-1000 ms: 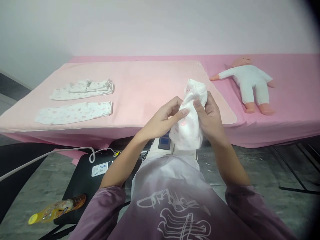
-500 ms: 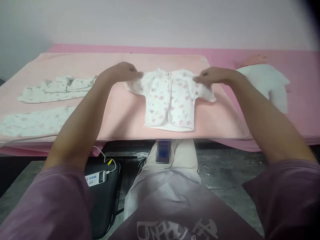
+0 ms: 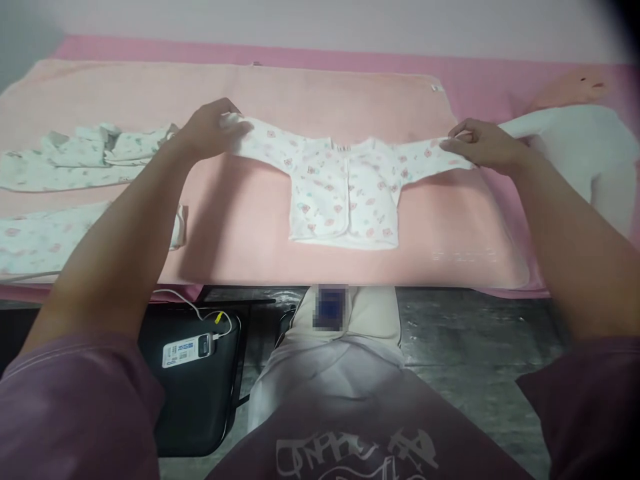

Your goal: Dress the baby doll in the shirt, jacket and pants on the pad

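Observation:
A small white baby jacket (image 3: 320, 193) with a pink bear print lies front up on the peach mat (image 3: 240, 247), its collar away from me. My left hand (image 3: 213, 130) pinches the end of the sleeve on the left. The cuff on the right is held between the fingers of my right hand (image 3: 483, 143). Both sleeves stretch out sideways, and the front edges meet down the middle.
To the left lie folded printed baby clothes (image 3: 65, 160) and a second printed garment (image 3: 50, 233), partly behind my forearm. A white plush toy (image 3: 580, 153) rests on the right. Below, a power bank (image 3: 187, 350) with a cable sits on a black stool (image 3: 200, 407).
My hands have moved apart, from the upper sleeves out to the cuffs. The sleeves are now drawn out straight, and the camera view has tilted down.

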The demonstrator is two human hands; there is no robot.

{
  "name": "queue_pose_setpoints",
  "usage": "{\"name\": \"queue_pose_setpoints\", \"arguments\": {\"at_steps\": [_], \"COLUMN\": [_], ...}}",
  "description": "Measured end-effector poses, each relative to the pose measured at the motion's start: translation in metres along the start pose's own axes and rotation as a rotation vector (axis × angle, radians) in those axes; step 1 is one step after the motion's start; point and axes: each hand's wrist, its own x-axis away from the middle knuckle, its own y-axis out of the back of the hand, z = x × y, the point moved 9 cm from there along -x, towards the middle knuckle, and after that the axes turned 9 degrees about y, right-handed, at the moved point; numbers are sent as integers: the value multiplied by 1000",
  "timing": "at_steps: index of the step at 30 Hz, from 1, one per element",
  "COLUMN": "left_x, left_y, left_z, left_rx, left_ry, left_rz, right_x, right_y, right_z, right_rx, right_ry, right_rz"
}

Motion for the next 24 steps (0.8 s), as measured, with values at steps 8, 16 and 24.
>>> {"name": "queue_pose_setpoints", "arguments": {"at_steps": [8, 16, 24], "left_x": [-32, -39, -24], "left_y": [-16, -9, -52], "left_z": [30, 29, -60], "left_rx": [19, 252, 205], "left_ry": [165, 206, 57], "left_rz": [-70, -317, -241], "right_x": [-36, -56, -32], "right_y": [-20, -22, -54], "right_z": [-39, -46, 55], "right_rx": [-283, -134, 12], "right_ry": [-30, -21, 260], "right_rz": [65, -191, -138]}}
